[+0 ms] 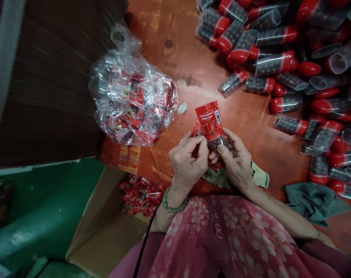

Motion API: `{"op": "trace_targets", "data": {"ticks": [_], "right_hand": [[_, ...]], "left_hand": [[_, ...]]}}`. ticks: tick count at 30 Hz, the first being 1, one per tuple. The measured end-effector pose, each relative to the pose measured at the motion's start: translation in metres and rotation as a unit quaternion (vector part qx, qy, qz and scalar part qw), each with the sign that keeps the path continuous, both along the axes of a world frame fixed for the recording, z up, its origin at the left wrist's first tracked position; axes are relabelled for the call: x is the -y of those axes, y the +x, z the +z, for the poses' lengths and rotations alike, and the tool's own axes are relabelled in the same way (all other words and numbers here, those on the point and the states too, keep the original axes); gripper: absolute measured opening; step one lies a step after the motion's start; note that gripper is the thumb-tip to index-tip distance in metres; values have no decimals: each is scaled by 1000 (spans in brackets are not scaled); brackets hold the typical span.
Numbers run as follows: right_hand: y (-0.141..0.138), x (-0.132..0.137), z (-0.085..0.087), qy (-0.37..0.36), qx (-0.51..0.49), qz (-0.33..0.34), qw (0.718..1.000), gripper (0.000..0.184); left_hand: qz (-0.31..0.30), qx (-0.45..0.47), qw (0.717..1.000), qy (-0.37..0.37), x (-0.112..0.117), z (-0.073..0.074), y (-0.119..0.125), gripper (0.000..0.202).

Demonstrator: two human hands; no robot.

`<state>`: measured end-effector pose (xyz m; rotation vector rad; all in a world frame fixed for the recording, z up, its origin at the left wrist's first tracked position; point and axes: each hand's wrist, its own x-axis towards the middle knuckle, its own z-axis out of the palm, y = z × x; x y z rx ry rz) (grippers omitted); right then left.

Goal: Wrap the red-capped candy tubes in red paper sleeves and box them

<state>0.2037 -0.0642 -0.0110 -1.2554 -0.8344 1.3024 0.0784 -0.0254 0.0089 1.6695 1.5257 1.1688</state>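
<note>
Over the table's front edge, my right hand (236,160) is wrapped round a clear tube (215,143) with dark balls inside. A red printed sleeve (210,120) with a barcode stands up from the tube's far end, tilted slightly. My left hand (188,160), wearing a green bead bracelet (175,209), is closed in a pinch close beside the sleeve. Another small red printed piece (196,129) shows behind its fingers; whether the fingertips grip it or the sleeve's edge I cannot tell.
Many red-capped clear tubes (274,63) lie heaped at the right. A clear plastic bag (135,104) of red printed pieces rests at the left. Below the table edge, a cardboard box (103,224) holds red packages (142,195). Dark green cloth (311,200) lies at the right.
</note>
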Motion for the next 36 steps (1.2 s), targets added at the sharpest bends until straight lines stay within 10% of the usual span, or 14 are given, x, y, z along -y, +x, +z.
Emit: {"op": "trace_targets", "data": {"ticks": [19, 26, 36], "right_hand": [[-1, 4, -2, 65, 262, -90, 959, 37], [0, -4, -3, 38, 124, -94, 987, 32], [-2, -2, -1, -8, -2, 0, 1000, 40]], "left_hand": [[11, -23, 999, -32, -4, -9, 20, 14], [-37, 37, 996, -68, 2, -11, 16, 12], [-106, 471, 799, -360, -15, 1, 5, 46]]}}
